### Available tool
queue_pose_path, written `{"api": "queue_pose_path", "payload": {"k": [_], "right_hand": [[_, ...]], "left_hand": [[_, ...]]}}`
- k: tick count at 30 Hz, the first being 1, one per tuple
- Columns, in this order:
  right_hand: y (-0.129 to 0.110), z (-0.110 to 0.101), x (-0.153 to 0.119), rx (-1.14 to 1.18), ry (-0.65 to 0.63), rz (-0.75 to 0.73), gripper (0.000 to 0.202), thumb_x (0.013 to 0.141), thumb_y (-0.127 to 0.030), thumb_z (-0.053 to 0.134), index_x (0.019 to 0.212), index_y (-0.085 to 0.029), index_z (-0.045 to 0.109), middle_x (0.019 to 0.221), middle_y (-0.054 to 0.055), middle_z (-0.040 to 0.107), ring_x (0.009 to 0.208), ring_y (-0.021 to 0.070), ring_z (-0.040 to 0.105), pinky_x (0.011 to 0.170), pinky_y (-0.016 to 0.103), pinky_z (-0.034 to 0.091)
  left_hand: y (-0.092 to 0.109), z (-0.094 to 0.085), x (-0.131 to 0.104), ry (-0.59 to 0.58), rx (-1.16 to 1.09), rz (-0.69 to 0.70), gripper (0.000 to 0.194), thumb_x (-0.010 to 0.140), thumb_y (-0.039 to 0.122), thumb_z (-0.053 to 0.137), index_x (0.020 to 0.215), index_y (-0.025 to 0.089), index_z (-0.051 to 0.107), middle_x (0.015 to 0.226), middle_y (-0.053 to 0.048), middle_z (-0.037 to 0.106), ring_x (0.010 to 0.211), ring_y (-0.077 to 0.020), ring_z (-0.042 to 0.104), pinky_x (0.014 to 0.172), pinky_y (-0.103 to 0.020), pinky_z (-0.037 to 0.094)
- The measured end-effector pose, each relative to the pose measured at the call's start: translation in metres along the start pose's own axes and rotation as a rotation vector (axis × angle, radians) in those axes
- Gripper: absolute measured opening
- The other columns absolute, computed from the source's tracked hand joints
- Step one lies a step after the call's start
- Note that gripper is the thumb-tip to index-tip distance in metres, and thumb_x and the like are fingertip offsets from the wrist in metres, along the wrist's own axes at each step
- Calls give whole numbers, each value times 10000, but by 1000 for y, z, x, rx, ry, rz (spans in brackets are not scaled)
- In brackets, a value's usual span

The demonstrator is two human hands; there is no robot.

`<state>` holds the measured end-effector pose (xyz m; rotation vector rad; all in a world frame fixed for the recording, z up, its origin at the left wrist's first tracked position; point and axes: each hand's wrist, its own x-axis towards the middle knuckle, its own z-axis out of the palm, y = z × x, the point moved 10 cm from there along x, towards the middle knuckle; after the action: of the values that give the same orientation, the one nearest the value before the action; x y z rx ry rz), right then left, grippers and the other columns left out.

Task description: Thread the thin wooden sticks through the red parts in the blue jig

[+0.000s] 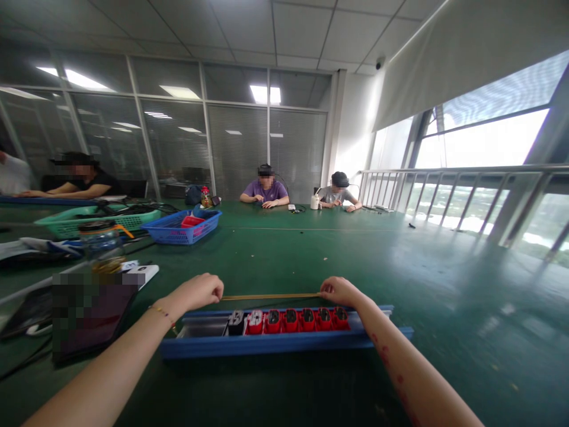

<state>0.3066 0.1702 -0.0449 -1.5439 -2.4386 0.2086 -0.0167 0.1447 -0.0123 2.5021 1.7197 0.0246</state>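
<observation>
The left hand (208, 290) and right hand (338, 290) pinch opposite ends of a yellow strip (271, 296), apparently keeping it straight beyond the blue rail (284, 345).

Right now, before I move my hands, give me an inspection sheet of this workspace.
Surface: green table, a few small specks beyond the hands.
Job's things: blue-edged channel holding one black piece and six red pieces in a row; thin yellow strip just beyond it.
Clutter: left side, green basket, blue basket with a red item inside, jar, dark flat device.
Hands: left hand and right hand at opposite ends of the strip, fingers closed on it.
Cables: dark cables heaped in the green basket; another cable at lower left.
Surroundings: people seated at far side and left; railing by the window at right.
</observation>
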Motion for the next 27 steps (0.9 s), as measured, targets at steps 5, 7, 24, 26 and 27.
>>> {"api": "queue_pose_path", "payload": {"k": [5,7,24,26,27], "right_hand": [[-4,0,-2,-12,-18,-2,190,674,-317,563,804,-218,659,774,6,664,696,146,594,615,197,423],[-6,-1,-3,-25,-17,-1,178,682,-271,541,804,-221,660,780,4,663,703,146,594,629,201,423],[-18,-3,1,-162,-43,-69,259,612,-113,493,783,-230,647,782,7,667,733,167,593,618,220,386],[-16,-1,1,-165,-46,-64,255,584,-106,507,767,-223,641,765,8,662,717,171,590,589,217,378],[-15,-1,1,-165,-45,-60,247,571,-108,516,756,-218,638,760,10,658,706,172,587,575,216,373]], "left_hand": [[19,10,15,41,30,30,121,656,194,534,690,234,644,778,-8,642,712,-143,582,624,-228,399],[21,13,19,56,37,26,133,659,168,526,707,230,633,795,-11,637,727,-146,580,631,-234,398],[22,18,26,22,111,38,288,609,25,478,762,230,610,802,-27,623,734,-162,573,606,-242,389],[25,20,28,22,114,34,264,573,18,482,702,216,599,767,-25,616,698,-164,569,567,-237,378],[26,20,29,24,113,34,252,556,21,486,681,212,593,753,-24,612,682,-166,565,552,-235,373]]}}
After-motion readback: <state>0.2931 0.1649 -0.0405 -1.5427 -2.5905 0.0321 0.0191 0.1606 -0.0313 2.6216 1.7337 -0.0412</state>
